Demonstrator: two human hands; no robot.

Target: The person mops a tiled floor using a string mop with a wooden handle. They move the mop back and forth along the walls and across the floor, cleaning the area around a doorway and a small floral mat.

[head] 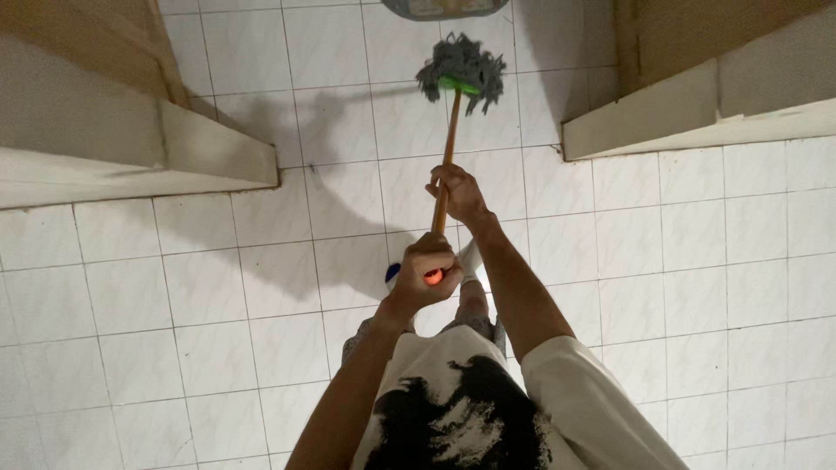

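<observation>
Down on the white tiled floor, the grey string mop with a green collar and orange wooden handle sits in the doorway gap between two pale wall edges. Left hand fingers are clenched round the handle's top end, right hand grips further down. Can't spot wet streaks or dirt anywhere — so honestly can't judge how much floor is done.

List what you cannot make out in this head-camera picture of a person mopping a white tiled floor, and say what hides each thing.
- Mop handle, head view: its middle and top are covered by the right hand and left hand.
- Grey object, head view: cut off by the top edge; its kind is unclear.
- Feet, head view: mostly hidden by the arms and shirt.
- Floor under the mop head: covered by its strands.
</observation>
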